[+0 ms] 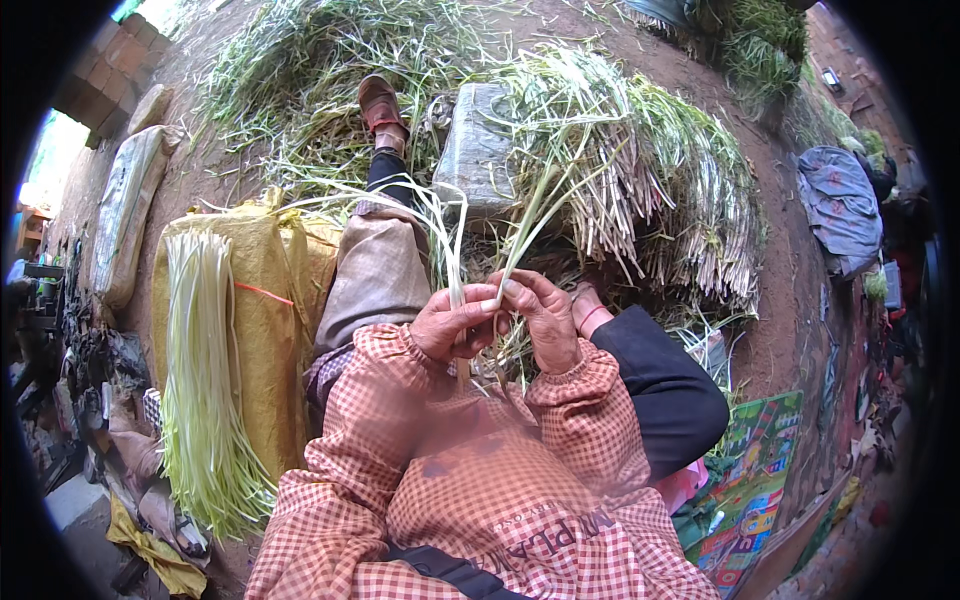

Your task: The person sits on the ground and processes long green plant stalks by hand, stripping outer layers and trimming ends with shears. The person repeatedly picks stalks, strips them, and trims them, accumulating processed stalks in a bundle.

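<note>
My left hand (459, 319) grips several cleaned pale stalks (454, 262), whose long leaves bend over to the left. Against its thumb, my right hand (541, 311) pinches the base of another leafy stalk (517, 240) with green tips pointing up and away. The two hands meet in front of my chest, fingertips touching or nearly so. Beyond the right hand lies a thick pile of untrimmed stalks (600, 172), their brownish root ends towards me. To the left, a neat bundle of cleaned pale stalks (199, 360) rests on a yellow woven sack (274, 375).
A grey-white wrapped block (476, 146) stands beside the pile. Loose leaf waste (315, 97) covers the ground around my outstretched foot (380, 101). A long filled sack (131, 214) lies far left. At the lower right is a colourful printed mat (750, 487); a grey-blue cloth (840, 202) is beyond.
</note>
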Available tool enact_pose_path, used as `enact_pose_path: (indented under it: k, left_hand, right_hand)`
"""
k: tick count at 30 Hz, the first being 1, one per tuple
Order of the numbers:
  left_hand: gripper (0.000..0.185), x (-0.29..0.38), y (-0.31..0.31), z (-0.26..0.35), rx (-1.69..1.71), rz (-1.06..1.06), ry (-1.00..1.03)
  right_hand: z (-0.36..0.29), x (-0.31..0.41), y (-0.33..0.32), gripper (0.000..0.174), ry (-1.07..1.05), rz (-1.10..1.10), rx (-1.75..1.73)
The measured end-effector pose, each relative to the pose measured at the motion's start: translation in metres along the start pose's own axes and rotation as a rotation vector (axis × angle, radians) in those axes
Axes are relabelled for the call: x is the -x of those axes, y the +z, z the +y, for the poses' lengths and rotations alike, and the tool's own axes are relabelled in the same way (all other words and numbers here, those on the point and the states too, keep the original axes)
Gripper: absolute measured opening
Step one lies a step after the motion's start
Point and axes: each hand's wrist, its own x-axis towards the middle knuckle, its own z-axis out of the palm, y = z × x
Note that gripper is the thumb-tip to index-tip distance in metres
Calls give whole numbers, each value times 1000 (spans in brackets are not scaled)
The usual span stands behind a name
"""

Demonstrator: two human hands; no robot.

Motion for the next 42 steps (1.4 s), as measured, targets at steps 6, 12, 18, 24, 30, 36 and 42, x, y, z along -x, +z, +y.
enact_pose_path:
  k: [6, 12, 18, 24, 30, 36, 42]
  left_hand:
    - [23, -7, 6, -12, -87, 210, 167]
    - [16, -16, -1, -18, -19, 434, 358]
    - [15, 0, -31, 7, 28, 514, 378]
    - [13, 12, -45, 16, 98, 560, 592]
    - [13, 34, -47, 41, 178, 574, 726]
    - [12, 33, 1, 25, 48, 555, 551]
    - [14, 16, 27, 30, 0, 450, 523]
  right_hand:
    - [5, 2, 3, 19, -171, 232, 285]
    - [18, 14, 10, 17, -186, 321, 372]
    - [34, 60, -17, 19, -60, 410, 327]
    - [39, 109, -55, 19, 87, 520, 544]
    - [13, 133, -52, 24, 230, 529, 570]
    - [-20, 103, -4, 33, 63, 311, 269]
    - [6, 51, 41, 30, -75, 15, 474]
